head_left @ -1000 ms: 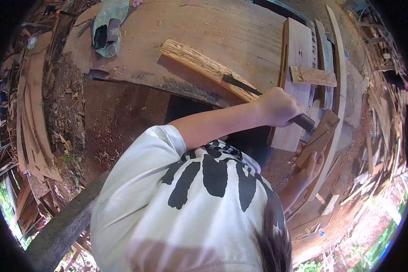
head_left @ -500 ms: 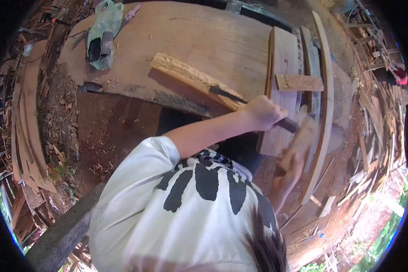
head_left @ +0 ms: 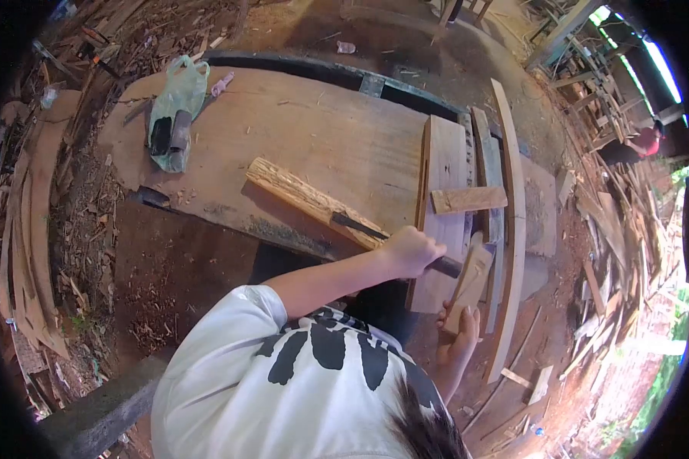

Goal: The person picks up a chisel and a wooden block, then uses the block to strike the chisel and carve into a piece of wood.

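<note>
My left hand is wrapped round a dark chisel. Its blade lies along a long piece of wood with a rough, chipped face, and the dark handle end sticks out past my fist. In my right hand, fingers closed round its lower part, is a pale wooden block used like a mallet, upper end close beside the chisel handle. The rough piece lies slantwise on the wide wooden bench, its near end partly hidden by my left hand.
A short board lies across a thick plank at the bench's right end, beside a long pale strip. A plastic bag with dark objects sits at the left. Scrap wood surrounds the bench; another person is far right.
The view has tilted up, so the bench appears lower. The wooden block, blurred by motion earlier, now shows sharply beside the chisel handle. My left hand keeps its hold on the chisel.
</note>
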A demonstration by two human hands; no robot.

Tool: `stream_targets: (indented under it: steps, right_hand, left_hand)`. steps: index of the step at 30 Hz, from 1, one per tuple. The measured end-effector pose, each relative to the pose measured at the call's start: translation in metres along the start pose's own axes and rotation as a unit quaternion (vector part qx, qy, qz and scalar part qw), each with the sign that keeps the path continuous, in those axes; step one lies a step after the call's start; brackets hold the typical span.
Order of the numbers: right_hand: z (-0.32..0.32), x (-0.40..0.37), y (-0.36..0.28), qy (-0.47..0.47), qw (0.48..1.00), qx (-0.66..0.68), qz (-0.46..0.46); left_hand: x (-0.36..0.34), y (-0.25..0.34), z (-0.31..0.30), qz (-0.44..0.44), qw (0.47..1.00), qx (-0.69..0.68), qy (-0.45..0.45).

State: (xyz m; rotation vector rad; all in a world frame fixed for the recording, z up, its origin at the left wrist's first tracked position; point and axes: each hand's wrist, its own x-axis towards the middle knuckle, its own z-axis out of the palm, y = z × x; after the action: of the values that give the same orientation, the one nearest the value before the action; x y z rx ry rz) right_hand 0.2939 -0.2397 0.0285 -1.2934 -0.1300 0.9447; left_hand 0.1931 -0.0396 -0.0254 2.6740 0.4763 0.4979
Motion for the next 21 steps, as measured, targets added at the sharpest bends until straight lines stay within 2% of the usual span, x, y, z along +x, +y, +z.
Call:
stream_targets:
  steps: [5,7,8,11,12,14,16,19,21]
  right_hand:
    - [0.001,-0.005,0.009,0.05,0.997,0.02,-0.063]
    - [-0.005,-0.01,-0.001,-0.013,0.999,-0.03,0.002]
    - [-0.003,-0.008,-0.001,-0.016,1.0,-0.027,-0.002]
    - [0.006,-0.005,0.005,0.104,0.99,0.043,-0.082]
    - [0.007,-0.008,0.008,0.103,0.99,0.044,-0.083]
    - [0.008,-0.014,0.012,0.012,1.0,-0.018,-0.013]
    - [0.005,-0.011,0.013,-0.002,1.0,-0.018,-0.008]
    - [0.005,0.001,0.016,0.111,0.984,0.096,-0.098]
    - [0.006,-0.004,0.017,0.083,0.992,0.053,-0.082]
  left_hand:
    - [-0.004,0.0,0.002,0.008,1.0,-0.007,-0.009]
    - [-0.005,0.0,-0.001,0.009,1.0,-0.002,-0.007]
    - [-0.006,0.0,-0.001,0.007,1.0,-0.003,-0.008]
    - [-0.005,0.0,-0.002,0.007,1.0,0.001,-0.007]
    - [-0.006,0.001,-0.003,0.007,1.0,-0.003,-0.006]
    - [-0.007,-0.001,0.0,0.009,1.0,0.0,0.002]
    - [-0.006,-0.002,-0.001,0.009,1.0,0.006,0.012]
    - [-0.009,-0.006,-0.005,0.003,1.0,0.006,0.013]
    - [-0.01,-0.003,-0.006,0.006,1.0,0.005,0.01]
